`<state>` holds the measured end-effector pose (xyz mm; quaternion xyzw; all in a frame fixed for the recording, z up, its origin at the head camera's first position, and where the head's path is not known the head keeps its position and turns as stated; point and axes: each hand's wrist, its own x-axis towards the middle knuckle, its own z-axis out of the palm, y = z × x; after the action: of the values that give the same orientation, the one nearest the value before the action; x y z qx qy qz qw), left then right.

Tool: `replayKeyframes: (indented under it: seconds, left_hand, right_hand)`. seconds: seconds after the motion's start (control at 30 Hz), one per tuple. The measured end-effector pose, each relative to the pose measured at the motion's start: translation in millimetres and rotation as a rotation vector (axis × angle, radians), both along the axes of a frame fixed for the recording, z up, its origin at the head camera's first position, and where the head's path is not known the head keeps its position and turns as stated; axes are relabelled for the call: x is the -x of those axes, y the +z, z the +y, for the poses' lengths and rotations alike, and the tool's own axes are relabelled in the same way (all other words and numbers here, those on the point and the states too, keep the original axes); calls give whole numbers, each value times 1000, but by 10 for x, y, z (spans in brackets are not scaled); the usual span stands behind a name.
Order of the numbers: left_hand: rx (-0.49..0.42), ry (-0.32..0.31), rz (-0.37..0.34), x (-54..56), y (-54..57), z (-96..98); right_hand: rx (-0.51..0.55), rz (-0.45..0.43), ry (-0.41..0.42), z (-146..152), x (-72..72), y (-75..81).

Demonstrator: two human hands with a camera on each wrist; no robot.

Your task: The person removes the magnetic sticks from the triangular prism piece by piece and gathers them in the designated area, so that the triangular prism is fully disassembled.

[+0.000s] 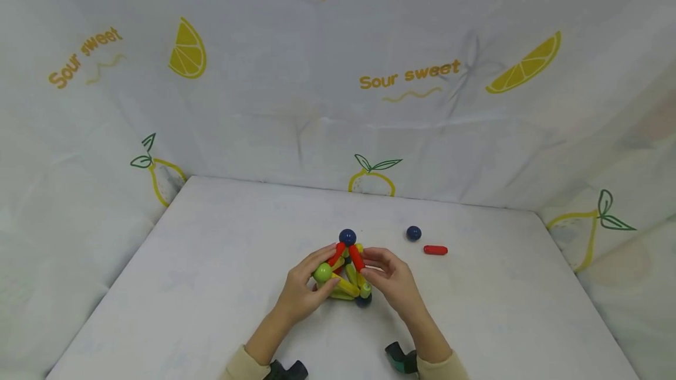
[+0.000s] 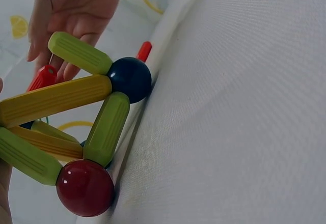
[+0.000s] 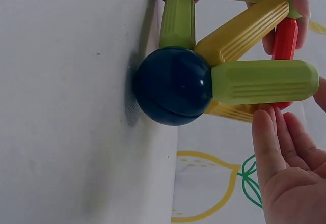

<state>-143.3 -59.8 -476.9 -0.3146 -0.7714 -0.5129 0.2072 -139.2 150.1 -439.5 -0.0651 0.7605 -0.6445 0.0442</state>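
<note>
A structure of magnetic building sticks and balls stands on the table between both hands. My left hand (image 1: 303, 292) grips its left side around a green ball (image 1: 323, 272). On the right, my right hand (image 1: 393, 280) pinches the lower part of a red stick (image 1: 356, 257), which slopes down from the blue ball (image 1: 347, 237) on top. Low in the structure are a dark blue ball (image 3: 173, 85), a dark red ball (image 2: 85, 188), a yellow stick (image 2: 56, 99) and a light green stick (image 3: 265, 82), whose far end points outward near my right hand.
Beyond the right hand, a loose blue ball (image 1: 413, 233) and a loose red stick (image 1: 435, 250) lie on the white table (image 1: 211, 251). A white lemon-print cloth (image 1: 264, 87) hangs behind and along the sides. Dark wrist devices (image 1: 401, 358) sit by the sleeves.
</note>
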Motion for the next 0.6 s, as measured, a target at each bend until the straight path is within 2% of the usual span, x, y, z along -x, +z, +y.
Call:
replayKeyframes:
  seconds: [0.27, 0.4, 0.6]
  left_hand:
    - [-9, -14, 13, 10, -12, -9]
    - [-12, -14, 16, 11, -2, -5]
    - [-11, -3, 6, -14, 49, 9]
  right_hand:
    - [-10, -14, -50, -67, -1, -41]
    - [-4, -47, -89, -100, 8, -46]
    - [-33, -27, -117, -100, 4, -58]
